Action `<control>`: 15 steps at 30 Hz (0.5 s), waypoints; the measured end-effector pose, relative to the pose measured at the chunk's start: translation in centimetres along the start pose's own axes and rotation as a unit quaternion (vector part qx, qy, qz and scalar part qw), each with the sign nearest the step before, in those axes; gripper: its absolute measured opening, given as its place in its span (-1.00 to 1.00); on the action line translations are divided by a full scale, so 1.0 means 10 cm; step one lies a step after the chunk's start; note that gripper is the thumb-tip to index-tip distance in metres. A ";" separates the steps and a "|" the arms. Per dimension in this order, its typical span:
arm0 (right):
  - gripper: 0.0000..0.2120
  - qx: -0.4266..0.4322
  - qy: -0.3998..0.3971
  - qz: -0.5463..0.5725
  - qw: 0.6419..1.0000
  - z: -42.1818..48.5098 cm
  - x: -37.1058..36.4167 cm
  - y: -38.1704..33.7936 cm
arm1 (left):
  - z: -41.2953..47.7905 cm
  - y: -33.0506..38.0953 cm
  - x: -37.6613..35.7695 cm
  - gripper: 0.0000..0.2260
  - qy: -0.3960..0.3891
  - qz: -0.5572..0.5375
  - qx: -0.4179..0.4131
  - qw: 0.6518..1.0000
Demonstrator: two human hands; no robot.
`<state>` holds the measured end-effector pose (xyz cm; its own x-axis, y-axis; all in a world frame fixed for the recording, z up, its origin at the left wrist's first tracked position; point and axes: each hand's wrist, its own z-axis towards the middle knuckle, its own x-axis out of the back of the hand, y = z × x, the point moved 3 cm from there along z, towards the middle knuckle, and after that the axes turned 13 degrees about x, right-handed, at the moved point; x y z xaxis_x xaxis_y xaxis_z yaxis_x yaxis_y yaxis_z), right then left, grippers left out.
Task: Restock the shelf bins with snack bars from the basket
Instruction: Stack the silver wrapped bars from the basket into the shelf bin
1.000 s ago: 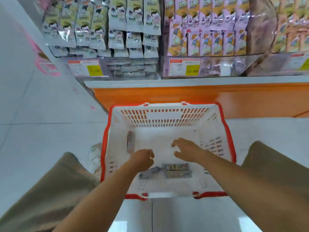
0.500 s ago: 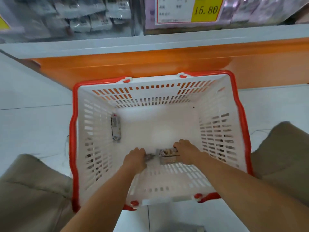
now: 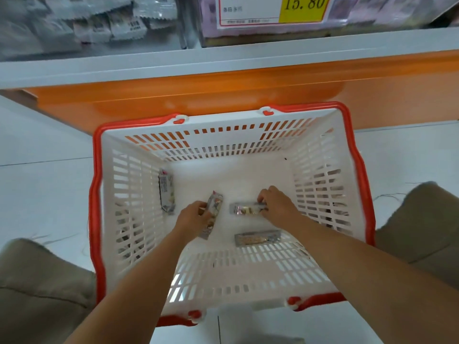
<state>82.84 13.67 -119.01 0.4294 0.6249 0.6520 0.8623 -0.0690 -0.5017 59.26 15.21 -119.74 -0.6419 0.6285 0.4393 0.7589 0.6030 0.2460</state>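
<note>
A white basket with a red rim (image 3: 95,194) stands on the floor between my knees. Both hands are down inside it. My left hand (image 3: 193,217) grips a silvery snack bar (image 3: 214,207) that points up and away from me. My right hand (image 3: 275,203) pinches the right end of a second bar (image 3: 244,209), which lies crosswise just off the basket floor. A third bar (image 3: 257,238) lies flat on the basket floor below my right hand. Another bar (image 3: 166,192) leans against the basket's left wall.
The shelf's orange base (image 3: 223,95) and grey ledge (image 3: 223,60) run right behind the basket. Above the ledge are clear bins of grey packets (image 3: 87,23) on the left and a bin with a yellow 15.80 price tag (image 3: 304,6). My knees (image 3: 37,281) flank the basket.
The camera has tilted down and closer to the basket. Both hands reached to the basket floor, each took hold of a bar, and the two bars have come apart from the pile.
</note>
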 end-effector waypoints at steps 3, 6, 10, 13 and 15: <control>-0.74 -0.003 0.084 0.019 0.996 0.11 0.15 0.02 | 0.08 0.06 0.01 -0.72 0.030 -0.014 -0.012 0.999; -0.71 0.022 0.107 0.017 0.994 0.19 0.20 0.03 | 0.17 0.11 -0.01 -0.72 0.071 0.008 -0.022 0.997; -0.70 0.090 0.081 0.001 0.993 0.32 0.16 0.00 | 0.14 0.19 -0.04 -0.70 0.109 0.028 -0.052 0.992; -0.65 0.108 0.108 -0.033 0.988 0.39 0.15 -0.10 | 0.04 0.15 0.01 -0.65 0.154 0.066 -0.094 0.981; -0.66 0.056 0.163 -0.063 0.983 0.36 0.22 -0.19 | -0.03 0.09 0.06 -0.66 0.174 0.098 -0.111 0.974</control>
<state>81.21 17.92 -118.68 0.3991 0.3400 0.8515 0.8874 0.0905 -0.4520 59.58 16.02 -119.02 -0.4362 0.4926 0.7530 0.8925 0.3436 0.2922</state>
